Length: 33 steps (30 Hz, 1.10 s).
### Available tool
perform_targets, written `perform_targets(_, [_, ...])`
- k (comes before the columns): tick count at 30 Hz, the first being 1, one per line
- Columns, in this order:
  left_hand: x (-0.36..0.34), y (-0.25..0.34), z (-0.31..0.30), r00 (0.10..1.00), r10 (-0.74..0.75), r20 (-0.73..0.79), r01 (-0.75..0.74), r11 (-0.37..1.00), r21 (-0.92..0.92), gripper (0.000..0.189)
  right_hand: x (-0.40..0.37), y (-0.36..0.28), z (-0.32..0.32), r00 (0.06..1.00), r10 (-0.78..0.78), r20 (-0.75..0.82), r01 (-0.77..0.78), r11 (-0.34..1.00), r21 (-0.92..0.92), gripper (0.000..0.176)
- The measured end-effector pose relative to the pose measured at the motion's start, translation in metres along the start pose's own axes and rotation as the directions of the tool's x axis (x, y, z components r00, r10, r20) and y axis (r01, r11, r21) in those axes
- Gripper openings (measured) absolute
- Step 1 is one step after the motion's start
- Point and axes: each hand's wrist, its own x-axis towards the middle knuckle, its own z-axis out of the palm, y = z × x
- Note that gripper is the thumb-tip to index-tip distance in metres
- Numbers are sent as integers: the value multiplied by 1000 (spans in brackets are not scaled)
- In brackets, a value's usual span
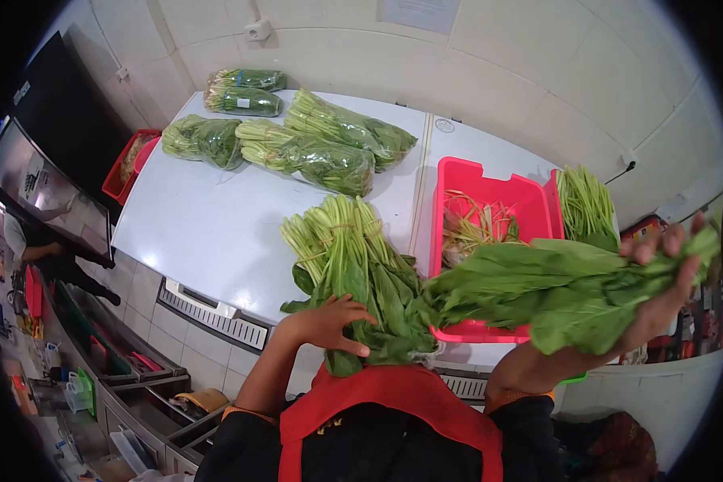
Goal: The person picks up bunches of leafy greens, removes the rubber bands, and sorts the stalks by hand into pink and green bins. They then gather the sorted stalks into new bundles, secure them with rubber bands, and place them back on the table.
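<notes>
My right hand [665,261] is closed round the stems of a leafy green bunch [550,289], raised at the right. Its broad leaves hang leftward over the front of a pink tub [447,193], hiding part of it. Pale trimmed stems and a few leaves [478,225] lie in the tub. My left hand [329,325] rests on the leaves of a pile of leafy greens [341,241] at the table's front edge, fingers spread. The pile's pale stems point away from me, some bound with a tie.
Plastic-wrapped greens [313,153] lie along the back of the white table [193,217]. More green stems [584,205] stand right of the tub. A red crate [124,181] is past the table's left end. Steel counters [136,381] line the lower left, where another person [52,253] stands.
</notes>
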Motion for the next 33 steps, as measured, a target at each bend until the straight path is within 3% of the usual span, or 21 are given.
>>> perform_targets(1, [2,-1,3,995,-68,68,67,998,10,61,3,-8,-11,998,-48,29,48,999,-14,47])
perform_targets(2, [5,-2,1,1000,-2,28,2,1000,-5,58,4,-12,-19,997,-79,7,80,996,-32,47])
perform_targets(5, [20,8,-21,993,-73,-89,53,976,-209,52,3,-15,-29,994,-109,-30,107,991,-75,46])
perform_targets(7, [32,22,-37,954,-1,-299,-67,974,-216,43,-7,-3,-18,998,-53,-35,50,994,-93,47])
perform_targets(9, [49,38,-51,858,53,-512,-220,937,-272,41,-24,21,2,995,77,-66,-77,997,4,45])
perform_targets(10, [60,38,-55,825,105,-555,-283,928,-244,57,-32,34,7,988,129,-85,-129,992,16,43])
perform_targets(12, [86,66,-68,697,242,-676,-527,812,-253,73,-45,63,5,971,212,112,-198,973,-117,37])
perform_targets(13, [95,84,-77,621,290,-728,-631,736,-245,81,-53,61,15,925,357,134,-299,897,-326,40])
perform_targets(14, [100,105,-90,670,354,-652,-644,714,-273,99,-62,74,27,895,415,166,-366,894,-260,41])
perform_targets(15, [109,116,-91,704,392,-593,-633,724,-274,98,-69,87,32,858,469,207,-436,880,-188,43])
perform_targets(17, [122,135,-86,761,438,-479,-603,751,-270,97,-68,96,25,910,284,301,-100,857,-505,44])
perform_targets(18, [127,139,-86,814,420,-402,-568,720,-398,85,-66,97,23,905,209,371,79,774,-628,45])
perform_targets(21, [142,156,-85,845,397,-359,-535,625,-568,66,-49,69,4,940,204,273,52,705,-707,47])
perform_targets(22, [147,163,-83,859,383,-340,-512,611,-604,62,-40,62,-6,960,107,260,75,795,-602,39])
perform_targets(24, [154,179,-77,886,355,-300,-460,576,-676,55,-24,37,-23,938,242,248,-42,788,-614,31])
perform_targets(26, [164,195,-69,869,349,-351,-494,582,-645,55,-20,19,-33,923,351,159,-204,795,-571,19])
perform_targets(30, [184,226,-67,828,387,-407,-554,680,-480,57,-13,1,-66,958,249,144,-129,819,-559,18])
perform_targets(33, [194,253,-67,764,455,-456,-633,664,-398,58,-7,-14,-91,945,309,104,-221,840,-495,17])
